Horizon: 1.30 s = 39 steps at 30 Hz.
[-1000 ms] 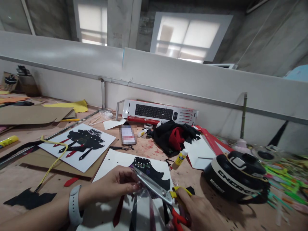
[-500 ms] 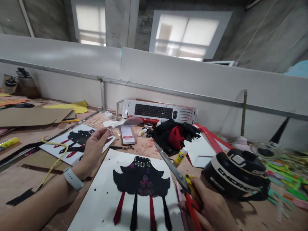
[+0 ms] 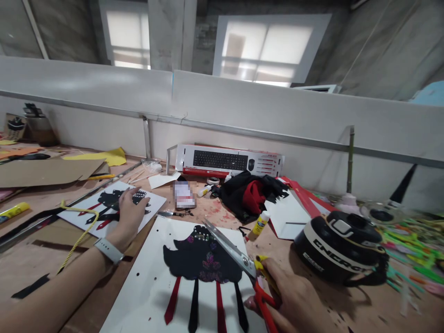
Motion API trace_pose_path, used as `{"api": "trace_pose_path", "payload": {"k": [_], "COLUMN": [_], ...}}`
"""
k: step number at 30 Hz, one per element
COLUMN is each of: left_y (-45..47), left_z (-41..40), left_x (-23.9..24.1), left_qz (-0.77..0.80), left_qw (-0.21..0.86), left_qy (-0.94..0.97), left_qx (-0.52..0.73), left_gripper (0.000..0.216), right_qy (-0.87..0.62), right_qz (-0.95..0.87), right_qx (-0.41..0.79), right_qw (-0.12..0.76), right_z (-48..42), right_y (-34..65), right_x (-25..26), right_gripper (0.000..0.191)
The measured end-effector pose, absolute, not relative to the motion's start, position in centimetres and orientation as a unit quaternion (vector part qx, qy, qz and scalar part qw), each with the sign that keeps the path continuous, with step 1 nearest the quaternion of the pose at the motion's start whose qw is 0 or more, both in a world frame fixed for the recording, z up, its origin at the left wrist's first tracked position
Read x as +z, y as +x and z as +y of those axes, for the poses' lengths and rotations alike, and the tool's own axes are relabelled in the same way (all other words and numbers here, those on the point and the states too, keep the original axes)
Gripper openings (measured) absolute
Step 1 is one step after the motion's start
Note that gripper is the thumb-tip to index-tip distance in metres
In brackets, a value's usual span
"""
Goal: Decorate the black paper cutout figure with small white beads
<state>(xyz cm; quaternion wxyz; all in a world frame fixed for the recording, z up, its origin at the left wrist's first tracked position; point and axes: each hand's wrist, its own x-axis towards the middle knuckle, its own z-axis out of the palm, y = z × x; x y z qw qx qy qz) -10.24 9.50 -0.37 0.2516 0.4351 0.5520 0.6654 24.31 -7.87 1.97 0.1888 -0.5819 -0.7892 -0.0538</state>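
My right hand (image 3: 284, 293) grips a pair of scissors (image 3: 239, 254) by the red and yellow handles. The blades look closed and point up and left over a black felt cutout (image 3: 197, 259) with beads and purple sequins. That cutout lies on a white board (image 3: 138, 282), with red and black pointed strips below it. My left hand (image 3: 130, 215), a pale watch band on its wrist, rests over a smaller white card (image 3: 154, 203) bearing a similar black and red beaded design. Its fingers are apart and partly cover that design; nothing shows in them.
A glue stick (image 3: 259, 225) stands right of the board, near a black jug (image 3: 340, 249). Black and red cloth (image 3: 249, 194) lies before a keyboard box (image 3: 229, 159). A phone (image 3: 184, 194), cardboard (image 3: 48, 172) and yellow cord (image 3: 74, 245) lie about.
My left hand has moved left and down onto the smaller card; a blurred, see-through item near its fingers is gone from there. The scissors have swung left over the black cutout.
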Motion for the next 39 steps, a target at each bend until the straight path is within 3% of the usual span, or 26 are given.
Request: {"api": "trace_pose_path", "payload": {"k": [3,5,9,13,22,39], "left_y": [-8.7,-7.4,-5.6,-5.5,-5.4,-4.5], "left_z": [7.8,6.3,3.1,1.2,0.4,0.0], "left_x": [0.8,1.6,2.5,2.6,2.6,2.8], "left_qz": [0.515,0.468,0.409,0.362,0.296,0.340], "left_qw": [0.259,0.317,0.404,0.388,0.383,0.465], "left_qy": [0.484,0.541,0.629,0.745,0.807,0.749], "left_qx": [0.658,0.622,0.524,0.405,0.338,0.327], "left_gripper": [0.036,0.030,0.055,0.065,0.068,0.071], "right_qy": [-0.572,-0.559,-0.553,-0.554,-0.538,-0.526], "right_qz": [-0.803,-0.817,-0.826,-0.826,-0.839,-0.841], "right_qx": [-0.052,-0.043,-0.022,-0.036,-0.056,-0.069], "right_qw": [0.161,0.136,0.104,0.099,0.058,0.108], "right_z": [-7.8,-7.7,-7.9,-8.1,-8.0,-8.3], "right_y": [24.2,24.0,23.6,23.6,23.1,23.2], "right_x": [2.2,2.5,3.0,2.8,2.8,2.0], "right_gripper": [0.033,0.034,0.028,0.023,0.028,0.016]}}
